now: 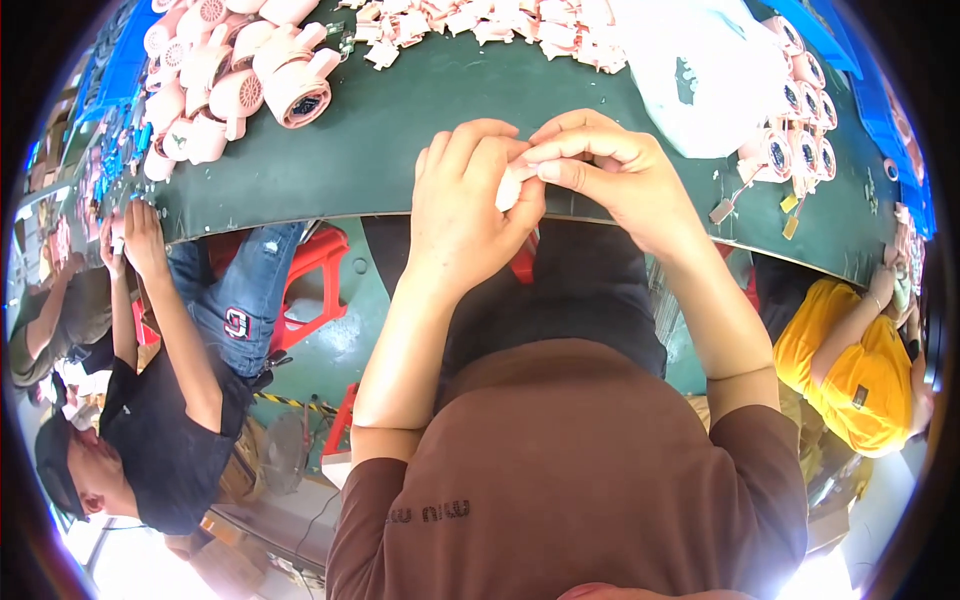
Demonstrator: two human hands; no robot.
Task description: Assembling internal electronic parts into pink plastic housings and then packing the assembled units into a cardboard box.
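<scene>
My left hand [465,205] is closed around a small pale pink plastic part [510,190], just above the near edge of the green table. My right hand [615,175] comes in from the right, with thumb and index finger pinched together at the upper end of that part. The fingers of both hands meet there and cover most of it, so its full shape is hidden. Beyond my hands lies a spread of small pink plastic pieces [490,20].
Pink housings with round grilles [235,85] are heaped at the left, beside small blue parts [115,150]. On the right are a white plastic bag [700,80] and round pink housings with wires [790,150]. Co-workers sit on either side, one in black [170,430], one in yellow [840,360].
</scene>
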